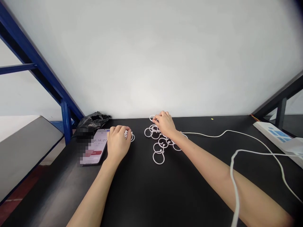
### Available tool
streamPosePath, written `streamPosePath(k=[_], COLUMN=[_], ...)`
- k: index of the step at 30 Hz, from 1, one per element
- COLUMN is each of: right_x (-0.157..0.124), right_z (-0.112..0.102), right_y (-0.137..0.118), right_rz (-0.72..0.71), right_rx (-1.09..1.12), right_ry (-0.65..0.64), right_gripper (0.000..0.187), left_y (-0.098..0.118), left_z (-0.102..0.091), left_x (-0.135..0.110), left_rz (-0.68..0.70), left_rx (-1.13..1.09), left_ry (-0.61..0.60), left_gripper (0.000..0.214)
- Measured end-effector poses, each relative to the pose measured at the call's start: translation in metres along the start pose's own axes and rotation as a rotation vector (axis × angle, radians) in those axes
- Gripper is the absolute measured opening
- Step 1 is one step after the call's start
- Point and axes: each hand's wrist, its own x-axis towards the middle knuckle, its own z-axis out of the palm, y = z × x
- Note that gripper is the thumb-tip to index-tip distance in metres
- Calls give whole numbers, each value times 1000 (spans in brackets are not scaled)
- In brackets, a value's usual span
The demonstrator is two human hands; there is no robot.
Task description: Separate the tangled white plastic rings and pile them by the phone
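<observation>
Several white plastic rings point(159, 145) lie in a loose cluster on a black table point(146, 189). My right hand point(164, 123) rests on the far part of the cluster, its fingers curled and pinching a ring at the cluster's back edge. My left hand point(118, 140) lies to the left, fingers curled over a small bunch of white rings point(130, 136) that shows beside its fingertips. Both forearms reach in from the near edge.
A phone point(97, 146) showing a timer lies left of my left hand. Behind it sits a crumpled black plastic bag point(93, 119). White cables point(236, 148) cross the right side to a white power strip point(276, 135). A blue metal frame point(65, 119) stands at left.
</observation>
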Motion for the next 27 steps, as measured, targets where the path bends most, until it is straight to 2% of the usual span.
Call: streamPosePath(k=[2, 4, 8, 11, 17, 21, 27], right_x=[-14, -32, -76, -104, -137, -146, -149], right_z=[-10, -20, -32, -33, -26, -23, -25], right_y=[-8, -17, -27, -25, -19, -21, -22], right_rz=[-108, -217, -353, -268, -56, 104, 103], right_rx=[100, 196, 296, 398, 653, 868, 956], right_ry=[61, 32, 45, 119, 285, 313, 281], right_gripper=[24, 22, 19, 16, 6, 12, 12], left_y=[6, 16, 38, 56, 85, 88, 86], left_z=[0, -3, -10, -10, -4, -2, 1], left_x=[-1, -4, -13, -25, -49, -58, -66], left_rz=[24, -17, -114, -75, 4, -27, -28], left_rx=[-142, -333, -644, -705, -694, -708, -728], left_ry=[8, -29, -223, -283, -251, -239, -198], left_gripper=[25, 27, 30, 23, 21, 16, 20])
